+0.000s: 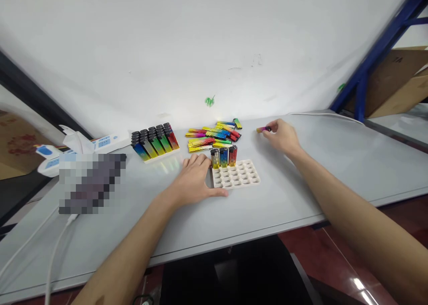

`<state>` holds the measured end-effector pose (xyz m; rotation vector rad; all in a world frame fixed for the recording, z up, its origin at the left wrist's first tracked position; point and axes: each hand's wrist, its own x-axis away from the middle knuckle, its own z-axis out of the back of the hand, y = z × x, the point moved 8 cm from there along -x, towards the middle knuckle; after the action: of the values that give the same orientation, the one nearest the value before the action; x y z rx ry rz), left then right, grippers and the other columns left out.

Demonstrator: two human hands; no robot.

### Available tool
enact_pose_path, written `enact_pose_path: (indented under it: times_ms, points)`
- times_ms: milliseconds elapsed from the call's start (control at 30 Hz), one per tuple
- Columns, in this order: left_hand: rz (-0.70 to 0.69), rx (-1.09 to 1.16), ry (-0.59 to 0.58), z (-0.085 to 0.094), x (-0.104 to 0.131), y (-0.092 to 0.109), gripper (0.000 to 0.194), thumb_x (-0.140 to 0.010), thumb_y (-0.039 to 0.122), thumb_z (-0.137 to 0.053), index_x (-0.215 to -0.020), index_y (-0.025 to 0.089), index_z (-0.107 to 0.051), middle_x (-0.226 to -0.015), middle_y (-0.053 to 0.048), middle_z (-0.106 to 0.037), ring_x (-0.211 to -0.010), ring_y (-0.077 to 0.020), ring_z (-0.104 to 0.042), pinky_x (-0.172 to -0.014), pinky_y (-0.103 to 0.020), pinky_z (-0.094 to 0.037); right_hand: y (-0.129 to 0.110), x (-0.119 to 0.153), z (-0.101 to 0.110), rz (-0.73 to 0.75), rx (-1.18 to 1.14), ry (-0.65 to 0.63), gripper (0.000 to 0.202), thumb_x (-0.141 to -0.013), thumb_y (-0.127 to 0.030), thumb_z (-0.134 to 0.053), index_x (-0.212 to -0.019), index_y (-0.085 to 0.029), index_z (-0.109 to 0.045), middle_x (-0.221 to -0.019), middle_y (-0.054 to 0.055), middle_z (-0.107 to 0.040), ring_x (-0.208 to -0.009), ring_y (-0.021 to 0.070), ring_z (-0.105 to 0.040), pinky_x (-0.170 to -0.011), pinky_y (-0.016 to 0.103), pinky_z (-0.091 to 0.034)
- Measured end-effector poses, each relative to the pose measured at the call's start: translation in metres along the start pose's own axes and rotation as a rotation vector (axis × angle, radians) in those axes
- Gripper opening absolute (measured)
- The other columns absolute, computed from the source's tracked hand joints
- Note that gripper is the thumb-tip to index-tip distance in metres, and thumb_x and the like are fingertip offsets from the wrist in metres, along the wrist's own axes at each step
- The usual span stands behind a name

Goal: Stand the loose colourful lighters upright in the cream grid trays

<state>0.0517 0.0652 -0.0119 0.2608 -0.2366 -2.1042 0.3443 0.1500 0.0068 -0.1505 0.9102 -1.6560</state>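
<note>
Pinching a purple-and-yellow lighter (261,130) by its dark end, the right hand (282,137) sits right of the loose lighters (214,134), while the left hand (193,179) spreads around the white tray (236,187) (three upright lighters (224,158) stand there).

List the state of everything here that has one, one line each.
Front tray: partly filled
Three lighters: standing in the front tray's back row
Left tray: looks full
Loose lighters: lying in a heap
Held lighter: sideways, pinched near its dark end
Left grip: spread against the front tray
Right grip: closed on the held lighter
Power strip: on or off, cannot tell
</note>
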Motion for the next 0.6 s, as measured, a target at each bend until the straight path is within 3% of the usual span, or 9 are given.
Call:
enact_pose_path:
  times_ms: [167,267,367,467,600]
  points:
    - [-0.003,0.000,-0.008,0.000,0.000,0.000,0.064,-0.070,0.079,-0.063,-0.097,0.022,-0.052,-0.112,-0.011,-0.056,-0.110,-0.0354,-0.049,-0.098,-0.055,-0.040,-0.020,0.013,-0.002,-0.050,-0.565,-0.094,0.016,-0.082,-0.031,-0.064,-0.090,-0.022,-0.053,-0.094,0.005,-0.070,-0.087,0.0196,-0.067,-0.080,0.037,-0.054]
    - [-0.002,0.004,-0.011,0.000,0.001,0.000,0.067,-0.069,0.081,-0.062,-0.097,0.021,-0.051,-0.113,-0.012,-0.056,-0.109,-0.0349,-0.049,-0.098,-0.055,-0.040,-0.033,0.026,-0.014,-0.068,-0.702,-0.207,0.014,-0.086,-0.030,-0.059,-0.093,-0.024,-0.048,-0.082,0.001,-0.067,-0.071,0.0170,-0.066,-0.063,0.032,-0.055]
    - [-0.002,0.008,-0.008,0.001,0.001,0.001,0.072,-0.067,0.085,-0.060,-0.098,0.021,-0.051,-0.113,-0.012,-0.056,-0.109,-0.0350,-0.049,-0.098,-0.055,-0.040,-0.043,0.038,-0.021,-0.056,-0.684,-0.255,0.013,-0.087,-0.035,-0.057,-0.093,-0.025,-0.052,-0.065,-0.005,-0.052,-0.050,0.0125,-0.051,-0.045,0.026,-0.043]
    - [0.001,0.018,-0.009,0.002,0.000,0.002,0.071,-0.066,0.085,-0.061,-0.098,0.021,-0.053,-0.113,-0.012,-0.057,-0.109,-0.0350,-0.049,-0.097,-0.054,-0.041,-0.049,0.046,-0.027,-0.086,-0.738,-0.308,0.022,-0.090,-0.045,-0.052,-0.087,-0.024,-0.057,-0.060,-0.005,-0.040,-0.043,0.0097,-0.032,-0.038,0.025,-0.026]
    - [0.005,0.020,-0.010,0.002,0.000,0.001,0.070,-0.067,0.082,-0.062,-0.099,0.021,-0.054,-0.113,-0.012,-0.057,-0.110,-0.0355,-0.050,-0.098,-0.055,-0.040,-0.056,0.052,-0.032,-0.108,-0.830,-0.359,0.032,-0.091,-0.052,-0.051,-0.080,-0.022,-0.056,-0.063,-0.003,-0.040,-0.044,0.0090,-0.030,-0.038,0.025,-0.020]
